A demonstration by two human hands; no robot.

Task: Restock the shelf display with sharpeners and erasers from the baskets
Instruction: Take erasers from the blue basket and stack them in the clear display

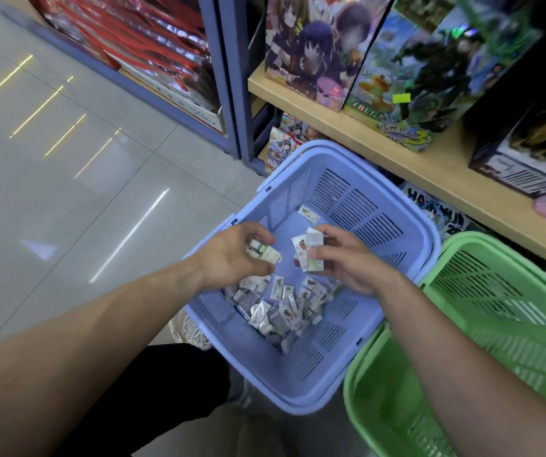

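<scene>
Floor: pale glossy floor tiles [67, 179] are reflecting ceiling light strips to my left.
Shelving: I am looking down past a light wooden shelf board [380, 140] that is carrying tall illustrated boxes [311, 47], with a blue-grey metal upright [228, 77] beside it.
Green basket: a lime-green slotted plastic basket [482, 324] is sitting at my right, touching the blue one; I cannot tell what is lying in it.
Blue basket: a periwinkle-blue slotted plastic basket [347, 199] is standing on the floor below the shelf, under both my hands.
Stock: a heap of small white wrapped packets [281, 308] is lying in the near corner of the blue basket; one loose white packet [309, 214] is lying apart near the far wall.
Left hand: my left hand [232, 255] is curling around a small bundle of white-and-green packets [265, 252], above the heap.
Right hand: my right hand [347, 258] is pinching several white packets [307, 250] between thumb and fingers, just beside the left hand.
</scene>
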